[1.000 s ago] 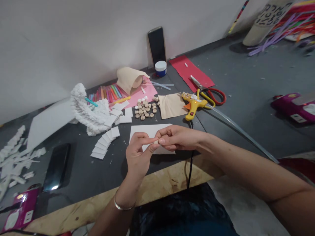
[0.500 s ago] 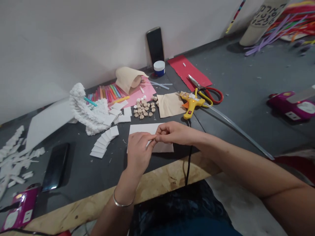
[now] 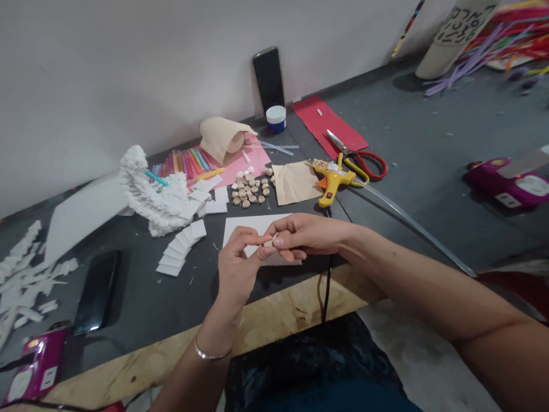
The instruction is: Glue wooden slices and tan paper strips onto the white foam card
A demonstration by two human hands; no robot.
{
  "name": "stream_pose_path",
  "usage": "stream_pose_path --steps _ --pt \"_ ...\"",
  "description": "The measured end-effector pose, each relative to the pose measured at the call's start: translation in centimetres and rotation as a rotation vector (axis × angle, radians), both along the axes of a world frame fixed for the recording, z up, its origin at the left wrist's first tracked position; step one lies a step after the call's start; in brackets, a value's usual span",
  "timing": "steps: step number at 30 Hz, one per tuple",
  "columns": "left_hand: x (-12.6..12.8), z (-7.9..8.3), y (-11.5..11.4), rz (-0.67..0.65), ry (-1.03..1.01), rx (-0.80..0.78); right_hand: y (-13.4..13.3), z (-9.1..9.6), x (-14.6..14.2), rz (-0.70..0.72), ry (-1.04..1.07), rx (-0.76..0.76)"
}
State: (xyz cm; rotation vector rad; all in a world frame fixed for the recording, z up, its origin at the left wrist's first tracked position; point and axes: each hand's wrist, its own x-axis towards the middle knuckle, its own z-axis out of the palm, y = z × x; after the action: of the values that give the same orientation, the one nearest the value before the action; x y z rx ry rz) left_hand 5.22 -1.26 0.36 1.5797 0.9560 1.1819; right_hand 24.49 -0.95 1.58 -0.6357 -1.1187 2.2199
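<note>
Left hand (image 3: 238,272) opened over white card (image 3: 240,226); hot-glue gun (image 3: 332,182) beyond.

Head view looks forward and down at left hand (image 3: 237,269), right hand (image 3: 311,237).

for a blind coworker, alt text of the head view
Left hand and right hand pinch a small pale piece above a white card on a dark table, near a yellow glue gun and white squares.
</note>
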Motion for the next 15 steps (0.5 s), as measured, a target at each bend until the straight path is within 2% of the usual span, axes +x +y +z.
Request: stream_pose_path --steps 4,7,10,15 --pt "0.5 -0.7 0.0 0.003 -0.179 -0.152 -0.2 0.0 -0.6 -0.07 0.031 -0.012" --pt "0.7 -0.6 0.2 -0.052 -0.185 -0.155 -0.3 0.0 -0.8 -0.145 0.02 0.022" --pt "0.4 -0.1 0.4 -0.08 -0.032 -0.019 -0.3 0.2 -0.6 -0.186 -0.032 0.081" --pt "-0.1 1.0 0.4 -0.065 0.335 0.34 -0.3 0.5 -0.2 -0.214 -0.204 0.193"
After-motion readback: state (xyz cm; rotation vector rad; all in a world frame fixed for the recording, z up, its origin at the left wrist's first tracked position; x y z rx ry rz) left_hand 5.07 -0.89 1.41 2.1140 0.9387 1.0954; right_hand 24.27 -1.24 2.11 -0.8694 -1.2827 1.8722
